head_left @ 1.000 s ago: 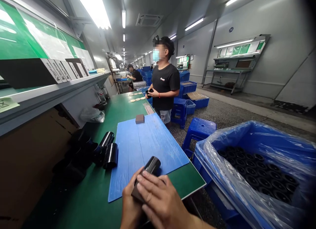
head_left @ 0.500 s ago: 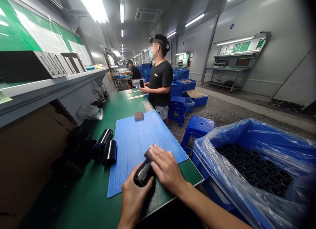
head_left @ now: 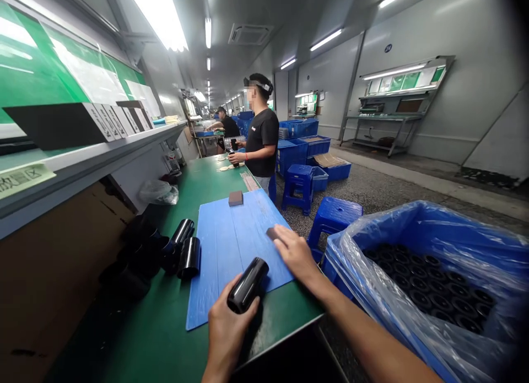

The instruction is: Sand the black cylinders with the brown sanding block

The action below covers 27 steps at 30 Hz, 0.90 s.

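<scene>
A glossy black cylinder [head_left: 249,284] lies tilted in my left hand [head_left: 229,322], its lower end between thumb and fingers, over the near edge of the blue mat [head_left: 219,245]. My right hand [head_left: 295,253] is closed on a dark brown sanding sponge [head_left: 271,233] at the mat's right edge, apart from the cylinder. A second brown block [head_left: 235,198], which looks like the same kind of sponge, rests at the far end of the mat. Left of the mat, more black cylinders [head_left: 190,258] stand and lie in a dark cluster.
At the right, a blue crate lined with clear plastic [head_left: 351,245] holds many black cylinders. Blue stools [head_left: 336,209] stand beside the green table [head_left: 165,328]. A co-worker [head_left: 262,132] stands farther along it, holding a dark object. A shelf [head_left: 82,157] runs along the left.
My right hand has moved off the cylinder to the right, taking the sponge with it. My left hand still holds the cylinder. The co-worker's hands have lowered slightly.
</scene>
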{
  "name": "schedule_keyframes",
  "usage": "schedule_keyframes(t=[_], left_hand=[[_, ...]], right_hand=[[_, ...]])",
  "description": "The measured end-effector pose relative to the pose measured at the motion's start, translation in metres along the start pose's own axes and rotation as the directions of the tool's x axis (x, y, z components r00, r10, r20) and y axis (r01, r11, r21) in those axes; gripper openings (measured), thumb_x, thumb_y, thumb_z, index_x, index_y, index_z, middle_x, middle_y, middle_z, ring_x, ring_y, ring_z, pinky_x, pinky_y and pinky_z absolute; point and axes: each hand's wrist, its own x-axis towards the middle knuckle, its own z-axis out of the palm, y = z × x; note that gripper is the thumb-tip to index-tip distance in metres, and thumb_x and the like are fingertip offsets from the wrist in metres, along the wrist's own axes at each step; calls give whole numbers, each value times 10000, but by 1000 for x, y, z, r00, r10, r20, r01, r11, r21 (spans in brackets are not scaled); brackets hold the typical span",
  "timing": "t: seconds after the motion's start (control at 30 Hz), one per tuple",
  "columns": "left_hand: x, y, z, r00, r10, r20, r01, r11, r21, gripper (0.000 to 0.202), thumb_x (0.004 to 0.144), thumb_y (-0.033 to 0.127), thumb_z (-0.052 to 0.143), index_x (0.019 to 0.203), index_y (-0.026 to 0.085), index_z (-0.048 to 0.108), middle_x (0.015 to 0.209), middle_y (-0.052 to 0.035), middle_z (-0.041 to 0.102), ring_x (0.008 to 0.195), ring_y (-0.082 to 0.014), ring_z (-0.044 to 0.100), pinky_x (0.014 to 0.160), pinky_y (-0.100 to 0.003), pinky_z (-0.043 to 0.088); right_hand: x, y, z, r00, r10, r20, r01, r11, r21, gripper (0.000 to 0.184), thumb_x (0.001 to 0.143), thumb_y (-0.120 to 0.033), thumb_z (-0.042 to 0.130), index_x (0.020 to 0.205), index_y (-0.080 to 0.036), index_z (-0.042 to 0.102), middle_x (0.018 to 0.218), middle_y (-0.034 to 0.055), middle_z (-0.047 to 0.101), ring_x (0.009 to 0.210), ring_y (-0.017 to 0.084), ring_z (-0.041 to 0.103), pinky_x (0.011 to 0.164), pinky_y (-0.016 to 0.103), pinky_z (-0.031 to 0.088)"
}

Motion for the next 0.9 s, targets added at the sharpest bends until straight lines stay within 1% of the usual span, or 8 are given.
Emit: schedule_keyframes(t=[0.07,0.17,0.33,0.47,0.57,0.7,0.83,0.9], left_hand=[[1,0,0,1000,-8,6,8,1000,15,620,644,415,818,1197,164,695,1115,-101,761,1069,-331,701,987,-437,537],[2,-1,2,1000,-10,16,10,1000,9,632,646,409,815,1212,162,683,1152,-107,749,1109,-329,685,1018,-435,519],[-1,-2,4,998,-26,53,29,998,-55,628,689,402,796,1257,171,661,1203,-106,736,1128,-313,686,1000,-409,540],[-2,0,3,1000,-5,6,5,999,-45,599,670,370,810,1221,168,689,1186,-104,745,1113,-319,695,999,-402,545],[-2,1,2,999,-3,46,5,999,-50,538,706,348,779,1206,168,699,1137,-101,764,1036,-308,727,911,-366,587],[-1,-1,2,1000,23,-4,-23,1000,-12,566,661,345,815,1188,169,706,1144,-96,762,1064,-309,717,972,-380,562],[-2,-4,2,998,20,66,-17,999,-41,545,718,341,767,1233,176,690,1139,-94,766,1025,-301,733,902,-364,593],[-1,-4,3,998,44,49,-42,998,-36,558,692,330,789,1218,166,697,1144,-96,764,1047,-307,725,939,-373,580]], right_hand=[[10,13,-14,997,37,-69,-36,999,17,472,1041,-344,372,1433,-138,536,1490,150,520,1408,257,458,1165,485,352],[-11,1,-19,996,23,-84,-20,999,36,490,1046,-342,363,1502,-186,451,1550,102,454,1454,222,389,1205,450,313],[-53,-52,13,963,-181,199,199,977,-79,533,1013,-191,409,1534,-297,388,1565,41,430,1477,256,351,1109,492,400],[-47,-63,27,965,-139,222,178,969,-169,496,1010,-169,399,1494,-261,458,1539,53,463,1459,266,385,1062,492,428],[-46,-63,30,948,-227,222,267,948,-170,566,998,-145,389,1557,-221,344,1582,69,389,1495,261,314,1062,469,424],[-47,-62,33,991,-34,132,61,976,-209,495,1002,-142,372,1472,-240,490,1502,70,509,1424,277,442,1046,513,437],[-52,-63,33,961,-236,141,259,950,-175,624,976,-147,374,1580,-281,291,1564,16,413,1477,259,355,1014,498,468],[-53,-64,32,984,-118,136,145,966,-216,571,994,-150,359,1546,-293,369,1533,20,468,1451,268,402,1039,516,449]])
